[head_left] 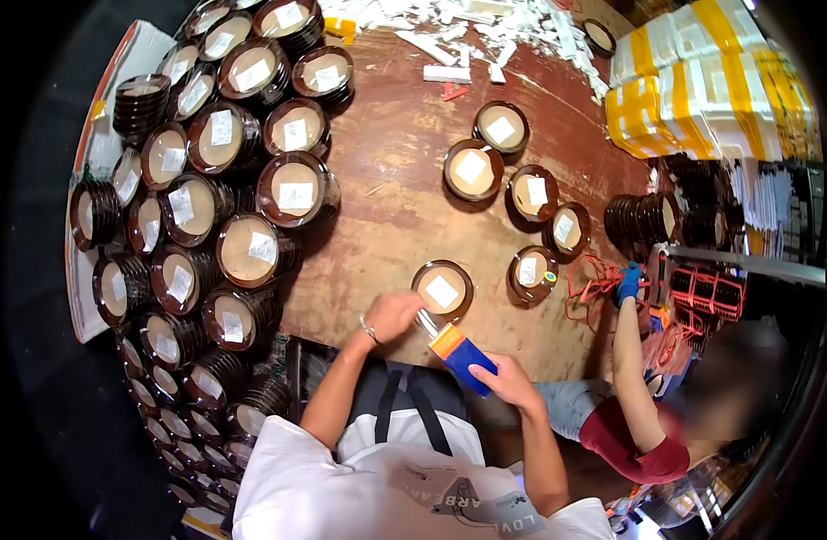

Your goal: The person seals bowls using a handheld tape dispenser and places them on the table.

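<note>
My right hand (506, 382) grips a flat blue-and-orange pack (464, 358) with silver strips at its far end. At that silver end is my left hand (396, 315), its fingers closed together; what they pinch is too small to make out. Just beyond both hands lies a round dark-brown-rimmed dish (441, 290) with a beige centre and a white label. A similar labelled dish (532, 273), with a small yellow-and-blue spot on it, sits to the right.
Tall stacks of labelled brown dishes (247, 249) crowd the left side. Several more dishes (473, 169) stand mid-table. White foam scraps (445, 74) litter the far edge; yellow-taped boxes (701, 90) are at far right. A co-worker's blue-gloved hand (629, 283) touches red strapping (589, 279).
</note>
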`<action>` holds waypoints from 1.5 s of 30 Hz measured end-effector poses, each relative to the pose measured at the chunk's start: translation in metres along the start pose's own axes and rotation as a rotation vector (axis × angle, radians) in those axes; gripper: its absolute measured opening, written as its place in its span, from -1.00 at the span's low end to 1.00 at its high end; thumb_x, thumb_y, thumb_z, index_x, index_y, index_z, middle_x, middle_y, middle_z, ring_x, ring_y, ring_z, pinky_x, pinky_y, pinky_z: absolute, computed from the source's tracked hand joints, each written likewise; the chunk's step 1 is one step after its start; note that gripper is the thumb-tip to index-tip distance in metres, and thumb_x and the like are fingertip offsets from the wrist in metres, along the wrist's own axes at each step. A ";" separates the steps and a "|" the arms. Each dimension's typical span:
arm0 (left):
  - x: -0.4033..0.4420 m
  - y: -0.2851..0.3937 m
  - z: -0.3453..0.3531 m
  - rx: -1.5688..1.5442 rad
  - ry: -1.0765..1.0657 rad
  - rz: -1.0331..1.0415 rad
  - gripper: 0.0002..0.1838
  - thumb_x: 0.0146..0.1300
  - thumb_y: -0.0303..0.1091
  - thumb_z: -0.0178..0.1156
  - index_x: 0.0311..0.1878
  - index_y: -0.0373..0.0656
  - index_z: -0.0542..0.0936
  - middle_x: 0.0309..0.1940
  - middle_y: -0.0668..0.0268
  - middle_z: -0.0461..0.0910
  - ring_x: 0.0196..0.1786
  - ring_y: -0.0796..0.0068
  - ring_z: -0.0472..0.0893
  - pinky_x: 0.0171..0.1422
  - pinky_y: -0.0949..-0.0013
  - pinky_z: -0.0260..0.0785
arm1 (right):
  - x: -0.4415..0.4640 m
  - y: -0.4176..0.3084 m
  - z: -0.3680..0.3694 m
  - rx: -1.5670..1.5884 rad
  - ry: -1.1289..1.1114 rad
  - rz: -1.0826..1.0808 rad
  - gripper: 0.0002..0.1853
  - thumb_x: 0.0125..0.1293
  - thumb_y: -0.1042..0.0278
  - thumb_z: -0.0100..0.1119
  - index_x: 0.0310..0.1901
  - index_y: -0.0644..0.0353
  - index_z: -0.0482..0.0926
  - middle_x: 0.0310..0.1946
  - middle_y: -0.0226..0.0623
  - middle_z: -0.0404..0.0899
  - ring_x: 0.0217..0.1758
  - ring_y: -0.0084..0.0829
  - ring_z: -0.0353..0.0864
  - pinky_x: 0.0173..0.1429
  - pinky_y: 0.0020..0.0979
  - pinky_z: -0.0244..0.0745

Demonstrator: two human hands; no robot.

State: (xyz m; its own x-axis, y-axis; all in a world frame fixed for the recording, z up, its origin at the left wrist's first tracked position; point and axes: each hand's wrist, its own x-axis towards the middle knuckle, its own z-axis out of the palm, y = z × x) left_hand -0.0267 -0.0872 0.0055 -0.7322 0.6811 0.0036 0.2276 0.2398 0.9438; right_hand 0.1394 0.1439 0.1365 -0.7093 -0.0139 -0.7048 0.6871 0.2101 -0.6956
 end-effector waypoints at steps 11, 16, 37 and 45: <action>0.017 -0.129 0.029 0.615 0.298 -0.104 -0.84 0.32 -0.23 0.28 -0.30 -0.07 0.70 -0.36 0.24 0.66 -0.22 0.19 0.65 -0.11 0.12 0.51 | 0.024 -0.126 -0.032 -0.625 0.081 0.114 -0.55 0.30 -0.11 0.27 -0.16 0.17 0.79 -0.57 0.00 0.61 -0.48 -0.05 0.66 -0.26 -0.16 0.54; 0.017 -0.134 0.054 0.678 0.177 0.091 -0.86 0.20 -0.21 0.34 -0.38 -0.03 0.65 -0.42 0.27 0.56 -0.24 0.23 0.62 -0.15 0.18 0.47 | 0.031 -0.153 -0.026 -0.699 0.057 0.153 -0.48 0.30 -0.18 0.23 -0.30 0.22 0.76 -0.59 0.02 0.60 -0.44 0.01 0.67 -0.22 -0.10 0.53; -0.036 -0.101 0.111 -1.322 0.273 -0.238 -0.19 0.30 -0.38 0.03 0.62 -0.25 0.04 0.65 0.00 -0.02 0.69 0.25 -0.01 0.72 0.21 -0.19 | 0.017 -0.098 -0.058 -0.516 0.047 0.154 -0.51 0.34 -0.17 0.20 -0.22 0.18 0.78 -0.56 -0.06 0.63 -0.46 -0.14 0.67 -0.23 -0.18 0.53; -0.013 -0.085 0.160 -0.848 0.633 -0.867 -0.58 0.41 -0.39 0.24 0.28 -0.28 0.49 0.09 0.16 0.65 0.13 0.37 0.61 0.23 0.30 0.44 | 0.013 -0.068 -0.078 -0.526 -0.018 -0.006 -0.48 0.32 -0.21 0.19 -0.05 0.10 0.77 -0.41 -0.02 0.71 -0.32 -0.04 0.72 -0.11 -0.17 0.58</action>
State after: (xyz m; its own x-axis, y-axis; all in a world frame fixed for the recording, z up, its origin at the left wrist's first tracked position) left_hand 0.0658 -0.0060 -0.1277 -0.6549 0.0456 -0.7544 -0.7423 -0.2263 0.6307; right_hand 0.0710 0.2054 0.1851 -0.7071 -0.0327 -0.7063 0.5075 0.6721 -0.5391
